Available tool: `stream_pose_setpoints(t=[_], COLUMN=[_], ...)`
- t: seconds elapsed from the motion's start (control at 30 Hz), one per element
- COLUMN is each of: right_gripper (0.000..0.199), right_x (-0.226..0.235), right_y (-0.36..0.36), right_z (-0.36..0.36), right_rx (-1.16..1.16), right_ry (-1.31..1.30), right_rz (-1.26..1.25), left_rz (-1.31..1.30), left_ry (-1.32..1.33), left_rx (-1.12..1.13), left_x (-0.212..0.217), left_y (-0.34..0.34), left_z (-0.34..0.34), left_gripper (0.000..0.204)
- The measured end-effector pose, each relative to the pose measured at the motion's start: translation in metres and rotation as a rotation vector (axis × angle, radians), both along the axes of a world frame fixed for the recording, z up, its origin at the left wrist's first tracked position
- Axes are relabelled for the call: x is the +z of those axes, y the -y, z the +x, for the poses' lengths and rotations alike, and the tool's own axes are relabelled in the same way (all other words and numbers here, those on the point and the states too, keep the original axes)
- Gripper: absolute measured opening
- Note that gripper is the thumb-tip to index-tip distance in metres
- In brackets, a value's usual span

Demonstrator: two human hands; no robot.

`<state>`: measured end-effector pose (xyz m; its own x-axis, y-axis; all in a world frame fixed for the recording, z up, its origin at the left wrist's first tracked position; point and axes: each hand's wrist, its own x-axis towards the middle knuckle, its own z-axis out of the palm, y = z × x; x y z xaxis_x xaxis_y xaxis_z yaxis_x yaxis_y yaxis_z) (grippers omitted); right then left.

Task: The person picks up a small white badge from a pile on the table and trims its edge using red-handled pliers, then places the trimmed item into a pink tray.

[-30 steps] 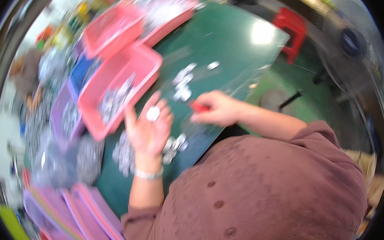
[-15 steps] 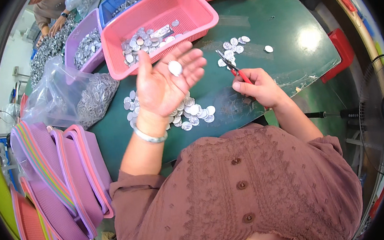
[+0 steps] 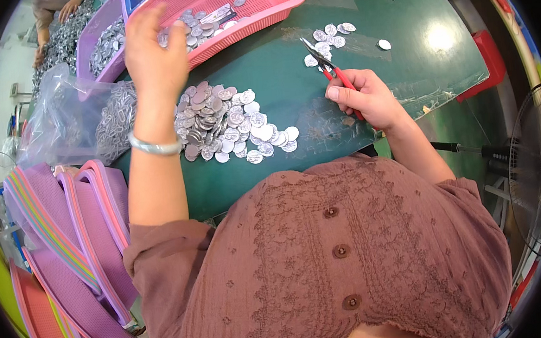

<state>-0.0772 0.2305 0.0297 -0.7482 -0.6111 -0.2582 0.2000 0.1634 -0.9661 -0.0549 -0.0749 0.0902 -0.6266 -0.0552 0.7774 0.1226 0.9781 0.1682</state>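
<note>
My left hand (image 3: 159, 58) reaches over the near left rim of the pink basket (image 3: 253, 33). Its back faces me; the thumb stands apart from the slightly blurred fingers, and no disc shows in it. Round silvery metal discs (image 3: 198, 22) lie inside the basket beside a small printed packet (image 3: 219, 14). In my right hand (image 3: 366, 98) are red-handled pliers (image 3: 341, 77), their tips pointing up and left at a small group of discs (image 3: 323, 49). A larger heap of discs (image 3: 229, 124) lies on the green table between my hands.
A purple basket (image 3: 83, 53) of metal pieces and a clear bag (image 3: 117, 120) of metal links stand at the left. Stacked purple and pink baskets (image 3: 61, 249) fill the lower left. Another person's hand (image 3: 70, 8) rests near a metal pile. A lone disc (image 3: 384, 44) lies right.
My left hand has moved up and left to the pink basket, turning from palm up to back facing me. The disc on its palm is no longer visible. The pliers stay in my right hand.
</note>
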Motion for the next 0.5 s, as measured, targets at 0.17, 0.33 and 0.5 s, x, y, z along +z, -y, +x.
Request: stream_pose_setpoints(t=[0.17,0.33,0.5], right_gripper=[0.026,0.026,0.025], right_x=[-0.001,-0.004,-0.004], right_y=[0.001,-0.001,0.000], right_z=[-0.002,-0.002,-0.002], right_rx=[0.031,0.037,0.030], right_ry=[-0.005,-0.008,-0.005], right_rz=[-0.008,-0.004,-0.021], left_rz=[0.185,0.099,0.692], left_ry=[0.693,0.814,0.988], left_rx=[-0.253,-0.183,-0.227], left_x=[-0.028,-0.047,-0.041], left_y=[-0.052,-0.053,-0.051], left_z=[0.042,0.043,0.039], left_gripper=[0.019,0.013,0.012])
